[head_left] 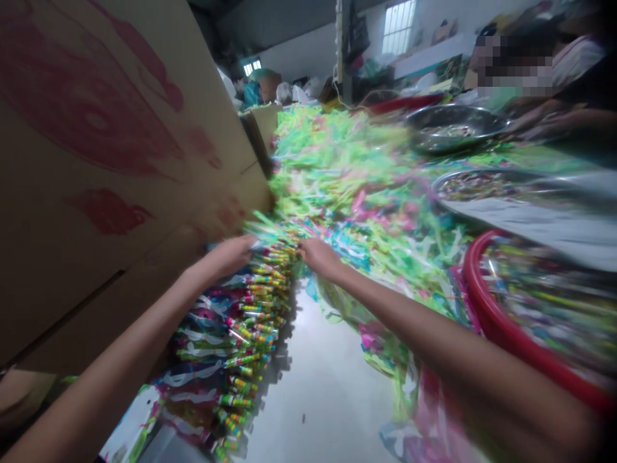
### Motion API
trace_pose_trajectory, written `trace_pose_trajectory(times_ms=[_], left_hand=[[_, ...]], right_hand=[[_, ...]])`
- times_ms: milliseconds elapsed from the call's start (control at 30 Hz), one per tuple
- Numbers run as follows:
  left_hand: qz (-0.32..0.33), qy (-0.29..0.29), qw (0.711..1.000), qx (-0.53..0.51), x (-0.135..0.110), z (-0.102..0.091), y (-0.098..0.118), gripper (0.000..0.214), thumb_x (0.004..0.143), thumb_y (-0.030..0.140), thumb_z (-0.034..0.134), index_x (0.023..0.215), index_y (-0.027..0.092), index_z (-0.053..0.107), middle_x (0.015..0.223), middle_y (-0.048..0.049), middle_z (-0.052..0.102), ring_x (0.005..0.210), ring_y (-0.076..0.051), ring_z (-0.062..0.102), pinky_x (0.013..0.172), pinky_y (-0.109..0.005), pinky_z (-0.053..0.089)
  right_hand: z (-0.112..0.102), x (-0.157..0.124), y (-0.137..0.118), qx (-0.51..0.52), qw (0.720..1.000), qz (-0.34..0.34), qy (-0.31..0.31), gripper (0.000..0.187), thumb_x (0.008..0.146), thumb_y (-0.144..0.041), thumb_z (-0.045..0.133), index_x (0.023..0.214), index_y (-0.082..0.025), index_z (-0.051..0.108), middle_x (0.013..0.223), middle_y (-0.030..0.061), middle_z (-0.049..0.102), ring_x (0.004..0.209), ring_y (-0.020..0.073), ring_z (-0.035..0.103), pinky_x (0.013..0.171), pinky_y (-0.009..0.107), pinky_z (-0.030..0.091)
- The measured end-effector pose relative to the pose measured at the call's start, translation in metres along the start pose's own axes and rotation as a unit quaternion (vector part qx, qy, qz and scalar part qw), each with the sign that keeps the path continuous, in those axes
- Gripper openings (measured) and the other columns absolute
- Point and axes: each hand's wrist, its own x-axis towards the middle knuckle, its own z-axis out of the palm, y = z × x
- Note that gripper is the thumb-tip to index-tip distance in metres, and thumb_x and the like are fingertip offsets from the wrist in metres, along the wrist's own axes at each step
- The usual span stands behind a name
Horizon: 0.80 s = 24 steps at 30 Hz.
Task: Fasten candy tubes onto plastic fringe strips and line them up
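Head view: left hand (231, 254) and right hand (315, 254) meet at the far end of the stacked row of small multicoloured plastic tubes (250, 321) beside the tall brown cardboard box (96, 161), seemingly adding to it, each grip too blurred to tell pinching from spread, and the next move likely calls for level ends.

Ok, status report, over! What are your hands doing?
Left hand and right hand both at far end of packet row. Grip blurred. Loose plastic pile just beyond.

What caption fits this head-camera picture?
Left hand and right hand at the tube row beside a heap of bright strips.
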Motion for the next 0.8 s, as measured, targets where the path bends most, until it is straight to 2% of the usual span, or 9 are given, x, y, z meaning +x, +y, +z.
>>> trace_pose_trajectory(times_ms=[133,267,400,467,500,567,633,733,800], left_hand=[[0.026,0.037,0.999,0.013,-0.004,-0.005,0.009,0.035,0.086,0.008,0.043,0.111,0.015,0.067,0.120,-0.0126,0.069,0.107,-0.024,0.065,0.098,-0.033,0.052],[0.037,0.108,0.992,0.044,-0.018,-0.020,0.021,0.047,0.086,0.004,0.040,0.126,0.011,0.064,0.125,-0.0172,0.064,0.120,-0.030,0.058,0.108,-0.043,0.047],[0.034,0.176,0.982,0.063,-0.052,-0.042,0.039,0.048,0.091,0.007,0.037,0.133,0.014,0.061,0.123,-0.0147,0.067,0.116,-0.030,0.063,0.100,-0.040,0.051],[0.025,0.209,0.977,0.040,-0.076,-0.051,0.057,0.039,0.099,0.017,0.041,0.134,0.020,0.060,0.121,-0.0102,0.070,0.107,-0.027,0.069,0.091,-0.034,0.053],[0.010,0.222,0.975,0.009,-0.089,-0.055,0.068,0.034,0.103,0.026,0.044,0.133,0.023,0.060,0.113,-0.0072,0.073,0.095,-0.024,0.071,0.084,-0.031,0.054],[-0.035,0.230,0.968,-0.089,-0.115,-0.057,0.095,0.032,0.105,0.044,0.050,0.129,0.027,0.061,0.084,0.0002,0.071,0.062,-0.017,0.065,0.064,-0.026,0.051],[-0.067,0.219,0.949,-0.218,-0.140,-0.052,0.124,0.031,0.105,0.052,0.047,0.120,0.029,0.063,0.063,0.0051,0.061,0.045,-0.014,0.053,0.051,-0.025,0.045],[-0.083,0.172,0.893,-0.406,-0.170,-0.030,0.169,0.036,0.105,0.057,0.045,0.097,0.030,0.067,0.062,0.0020,0.062,0.054,-0.016,0.059,0.054,-0.027,0.049],[-0.127,0.128,0.830,-0.528,-0.182,-0.007,0.200,0.040,0.103,0.059,0.049,0.088,0.028,0.069,0.063,-0.0004,0.065,0.060,-0.017,0.063,0.059,-0.028,0.052]], right_hand=[[-0.018,0.016,-0.009,-0.010,0.999,-0.035,0.023,0.028,0.102,-0.036,0.066,0.120,-0.016,0.069,0.126,0.0094,0.069,0.116,0.0246,0.067,0.101,0.049,0.056],[-0.021,0.029,-0.028,-0.006,0.998,-0.059,0.023,0.028,0.101,-0.036,0.066,0.120,-0.016,0.069,0.124,0.0092,0.070,0.112,0.0234,0.069,0.097,0.046,0.058],[-0.022,0.034,-0.042,0.009,0.996,-0.083,0.023,0.029,0.100,-0.034,0.067,0.122,-0.015,0.068,0.127,0.0095,0.068,0.113,0.0237,0.068,0.097,0.046,0.058],[-0.029,0.030,-0.041,0.014,0.996,-0.081,0.030,0.030,0.100,-0.034,0.068,0.124,-0.016,0.067,0.131,0.0100,0.067,0.116,0.0248,0.067,0.099,0.048,0.057],[-0.035,0.025,-0.038,0.015,0.997,-0.074,0.035,0.031,0.100,-0.034,0.068,0.125,-0.016,0.067,0.132,0.0102,0.066,0.117,0.0251,0.066,0.100,0.048,0.056],[-0.052,0.009,-0.029,0.017,0.997,-0.056,0.044,0.029,0.101,-0.033,0.066,0.125,-0.016,0.067,0.131,0.0101,0.067,0.117,0.0251,0.066,0.101,0.048,0.055],[-0.074,-0.020,-0.019,0.018,0.998,-0.038,0.046,0.024,0.103,-0.029,0.062,0.122,-0.016,0.067,0.124,0.0093,0.069,0.113,0.0245,0.066,0.098,0.047,0.055],[-0.113,-0.086,-0.010,0.018,0.999,-0.025,0.030,0.021,0.103,-0.013,0.050,0.103,-0.014,0.072,0.101,0.0093,0.071,0.104,0.0249,0.066,0.090,0.038,0.049],[-0.136,-0.143,-0.011,0.019,1.000,-0.010,0.003,0.019,0.099,-0.013,0.056,0.087,-0.014,0.071,0.085,0.0067,0.066,0.096,0.0244,0.066,0.085,0.035,0.045]])
